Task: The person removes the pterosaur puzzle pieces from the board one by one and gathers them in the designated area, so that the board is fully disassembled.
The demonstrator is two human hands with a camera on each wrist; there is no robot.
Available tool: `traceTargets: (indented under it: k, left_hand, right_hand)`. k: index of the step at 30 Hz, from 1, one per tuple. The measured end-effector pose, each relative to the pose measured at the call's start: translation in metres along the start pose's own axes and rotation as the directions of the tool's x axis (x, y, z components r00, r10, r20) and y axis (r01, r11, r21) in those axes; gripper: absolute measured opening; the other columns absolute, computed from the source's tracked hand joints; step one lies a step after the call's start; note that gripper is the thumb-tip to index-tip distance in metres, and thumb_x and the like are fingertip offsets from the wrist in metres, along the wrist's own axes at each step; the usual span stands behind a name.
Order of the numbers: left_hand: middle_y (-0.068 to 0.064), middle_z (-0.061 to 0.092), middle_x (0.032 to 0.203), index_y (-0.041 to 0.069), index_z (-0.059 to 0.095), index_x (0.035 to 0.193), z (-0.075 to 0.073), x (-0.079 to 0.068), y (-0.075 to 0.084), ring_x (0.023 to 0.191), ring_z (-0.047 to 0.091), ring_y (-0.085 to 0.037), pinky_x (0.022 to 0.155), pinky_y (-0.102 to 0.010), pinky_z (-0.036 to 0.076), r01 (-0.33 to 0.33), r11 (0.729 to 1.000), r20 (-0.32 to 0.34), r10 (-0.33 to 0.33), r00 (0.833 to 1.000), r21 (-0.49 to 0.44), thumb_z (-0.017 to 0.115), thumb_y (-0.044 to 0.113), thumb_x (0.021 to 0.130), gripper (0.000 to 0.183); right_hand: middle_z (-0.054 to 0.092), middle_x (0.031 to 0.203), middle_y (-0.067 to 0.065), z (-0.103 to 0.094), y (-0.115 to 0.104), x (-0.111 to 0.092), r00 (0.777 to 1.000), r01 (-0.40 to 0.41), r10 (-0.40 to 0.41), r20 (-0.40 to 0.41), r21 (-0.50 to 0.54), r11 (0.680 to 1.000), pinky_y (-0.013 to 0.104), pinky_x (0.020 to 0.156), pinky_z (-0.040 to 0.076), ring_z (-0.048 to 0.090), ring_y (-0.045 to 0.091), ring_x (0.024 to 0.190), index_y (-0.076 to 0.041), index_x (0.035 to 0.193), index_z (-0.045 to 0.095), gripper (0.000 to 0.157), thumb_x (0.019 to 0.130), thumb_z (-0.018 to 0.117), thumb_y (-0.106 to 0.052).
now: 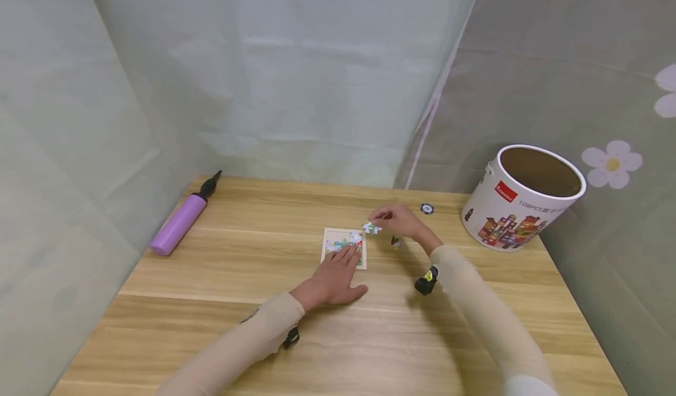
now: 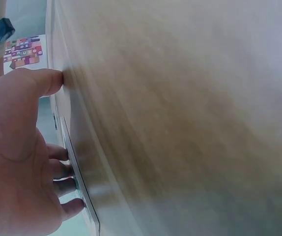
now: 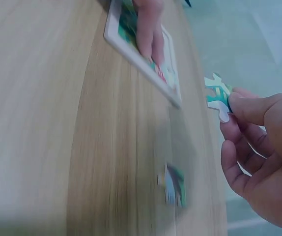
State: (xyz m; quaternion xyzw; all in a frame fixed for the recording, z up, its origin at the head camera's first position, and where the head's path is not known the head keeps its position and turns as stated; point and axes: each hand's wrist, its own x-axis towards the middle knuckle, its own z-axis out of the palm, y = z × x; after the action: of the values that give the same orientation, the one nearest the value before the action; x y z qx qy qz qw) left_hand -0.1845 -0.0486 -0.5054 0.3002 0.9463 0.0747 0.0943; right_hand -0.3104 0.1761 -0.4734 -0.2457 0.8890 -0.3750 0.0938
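Note:
A small square jigsaw puzzle [image 1: 344, 232] in a pale wooden frame lies mid-table, partly filled with colourful pieces. My left hand [image 1: 338, 273] rests over its lower part, fingers stretched across the picture and thumb out to the side; the hand hides some of the pieces. Just right of the frame, my right hand [image 1: 399, 220] pinches a green and white puzzle piece [image 3: 219, 97] between thumb and fingers, held above the table. Another puzzle piece [image 3: 173, 185], dark and green, lies on the wood below the right hand.
A white bucket [image 1: 523, 202] printed with coloured blocks stands at the back right. Beside it lies a round black-and-white chip [image 1: 426, 209]. On the left is a purple hand pump [image 1: 181, 223] with a black nozzle. Pale cloth [image 1: 317, 79] hangs behind the table.

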Motion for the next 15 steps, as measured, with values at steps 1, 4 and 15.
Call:
traceTargets:
  k: [1, 4, 15]
  left_hand:
    - [-0.018, 0.02, 0.169, 0.0, 0.028, 0.16, 0.0, 0.0, 0.0, 0.156, 0.021, -0.032, 0.123, -0.052, 0.024, 0.0, 1.0, -0.001, 0.0, 1.0, 0.001, 0.048, 0.06, 0.1, 0.087]
    - [-0.017, 0.021, 0.168, 0.0, 0.028, 0.16, -0.001, 0.0, -0.001, 0.156, 0.021, -0.031, 0.123, -0.051, 0.025, -0.003, 1.0, -0.008, 0.003, 1.0, -0.002, 0.048, 0.06, 0.1, 0.086]
    - [-0.018, 0.022, 0.168, 0.0, 0.029, 0.159, 0.001, -0.001, -0.002, 0.155, 0.022, -0.032, 0.122, -0.051, 0.025, -0.016, 1.0, -0.017, 0.016, 1.0, -0.009, 0.049, 0.058, 0.101, 0.085]
  right_hand:
    - [0.075, 0.114, 0.007, -0.003, 0.003, -0.003, 1.0, -0.007, 0.007, -0.006, -0.005, 1.0, 0.041, 0.091, 0.055, 0.067, 0.021, 0.101, -0.008, 0.111, 0.078, 0.018, 0.1, 0.068, -0.018]
    - [0.075, 0.114, 0.009, -0.013, 0.011, -0.014, 1.0, -0.008, 0.008, -0.027, -0.004, 1.0, 0.043, 0.089, 0.055, 0.068, 0.022, 0.1, -0.008, 0.109, 0.079, 0.017, 0.099, 0.069, -0.016]
    - [0.077, 0.107, 0.011, -0.035, 0.043, -0.047, 0.997, 0.008, -0.012, -0.079, -0.048, 0.999, 0.031, 0.078, 0.054, 0.068, 0.019, 0.092, -0.005, 0.103, 0.081, 0.012, 0.094, 0.073, -0.008]
